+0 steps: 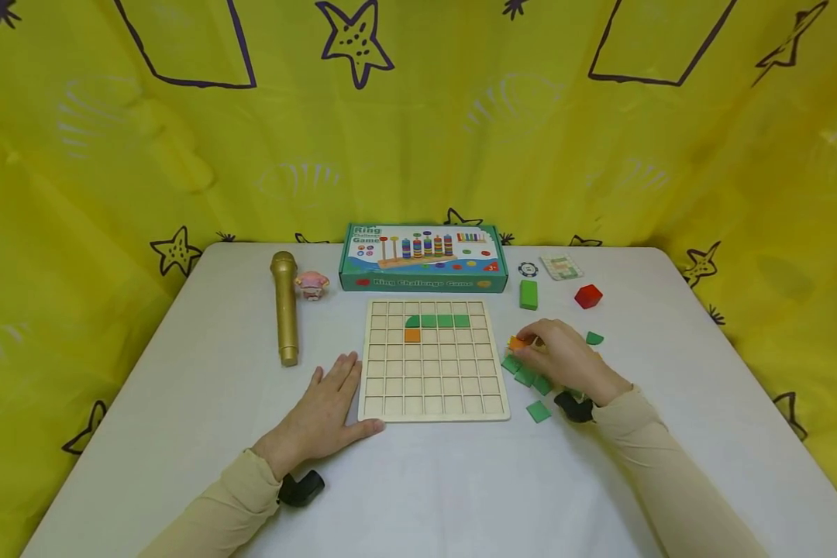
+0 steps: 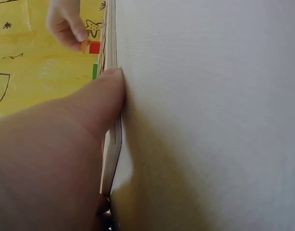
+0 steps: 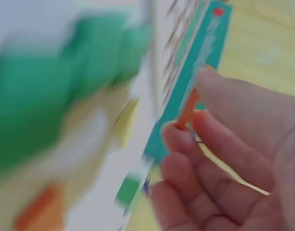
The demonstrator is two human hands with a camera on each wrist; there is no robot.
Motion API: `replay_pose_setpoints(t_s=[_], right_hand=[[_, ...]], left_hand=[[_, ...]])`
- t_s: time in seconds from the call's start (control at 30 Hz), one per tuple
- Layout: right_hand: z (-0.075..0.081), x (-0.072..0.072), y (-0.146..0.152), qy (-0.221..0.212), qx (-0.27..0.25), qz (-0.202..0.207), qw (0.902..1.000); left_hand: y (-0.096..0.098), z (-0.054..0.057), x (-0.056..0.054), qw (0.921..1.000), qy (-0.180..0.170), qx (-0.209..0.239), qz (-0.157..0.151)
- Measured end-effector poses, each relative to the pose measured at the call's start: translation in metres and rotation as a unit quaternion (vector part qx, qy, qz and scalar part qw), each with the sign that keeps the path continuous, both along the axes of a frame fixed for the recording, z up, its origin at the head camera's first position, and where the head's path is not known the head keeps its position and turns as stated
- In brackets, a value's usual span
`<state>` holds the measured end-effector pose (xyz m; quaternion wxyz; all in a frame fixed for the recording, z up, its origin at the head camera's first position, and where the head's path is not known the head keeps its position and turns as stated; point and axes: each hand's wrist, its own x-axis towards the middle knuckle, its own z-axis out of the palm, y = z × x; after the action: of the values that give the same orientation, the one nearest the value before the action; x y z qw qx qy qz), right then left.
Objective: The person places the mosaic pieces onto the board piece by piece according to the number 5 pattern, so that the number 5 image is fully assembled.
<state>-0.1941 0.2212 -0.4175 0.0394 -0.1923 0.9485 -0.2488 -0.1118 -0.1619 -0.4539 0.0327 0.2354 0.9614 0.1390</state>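
Note:
A wooden grid board (image 1: 432,387) lies on the table. In its upper part a row of green tiles (image 1: 445,320) begins with a rounded piece, and an orange tile (image 1: 412,335) sits below that piece. My left hand (image 1: 321,418) rests with straight fingers at the board's left edge, its thumb touching the lower left corner. To the right of the board, my right hand (image 1: 565,356) pinches an orange tile (image 3: 188,108) between thumb and fingertips. Several loose green tiles (image 1: 525,376) lie below that hand, blurred in the right wrist view.
A Ring Challenge Game box (image 1: 423,260) stands behind the board. Left are a gold microphone (image 1: 286,310) and a pink figurine (image 1: 312,284). Right are a green block (image 1: 528,294), a red block (image 1: 589,296), a round chip (image 1: 528,269), a patterned card (image 1: 561,267) and a rounded green tile (image 1: 594,338).

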Motion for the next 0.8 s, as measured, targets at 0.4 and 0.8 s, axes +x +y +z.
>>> replay_pose_setpoints(t_s=[0.4, 0.8], right_hand=[[0.0, -0.013, -0.107, 0.049, -0.01, 0.122, 0.9912], [-0.003, -0.021, -0.145, 0.07, 0.038, 0.169, 0.9823]], left_hand=[[-0.001, 0.0, 0.001, 1.0, -0.004, -0.002, 0.004], [0.0, 0.0, 0.0, 1.0, -0.003, 0.0, -0.002]])
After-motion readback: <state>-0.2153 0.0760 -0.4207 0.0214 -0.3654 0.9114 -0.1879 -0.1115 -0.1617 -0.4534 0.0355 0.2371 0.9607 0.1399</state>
